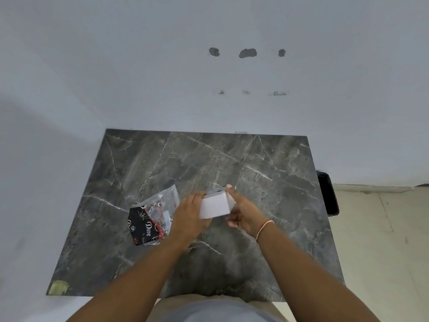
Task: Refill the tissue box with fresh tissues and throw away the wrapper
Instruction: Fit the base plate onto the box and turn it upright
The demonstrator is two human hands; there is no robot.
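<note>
both hands hold a white block, either the tissue stack or the tissue box (214,206); which of the two cannot be told, and it is called the tissue box here. it is raised just above the middle of the dark marble-patterned tabletop (267,173). the left hand (189,216) is closed against the block's left side, fingers wrapped over its far edge and palm against its near lower corner. the right hand (243,214) is clamped on the right side, with one fingertip reaching over the top far corner and the other fingers curled beneath. a thin grey edge shows along the block's top far side. a thread band (263,228) circles the right wrist. the wrapper (153,217), a crumpled clear plastic bag with a black printed section and red marks, lies flat on the tabletop just beside the left hand, partly hidden by it. a black bin (328,194) stands on the floor (376,228) at the tabletop's right edge. the far wall (162,66) carries several grey patches.
</note>
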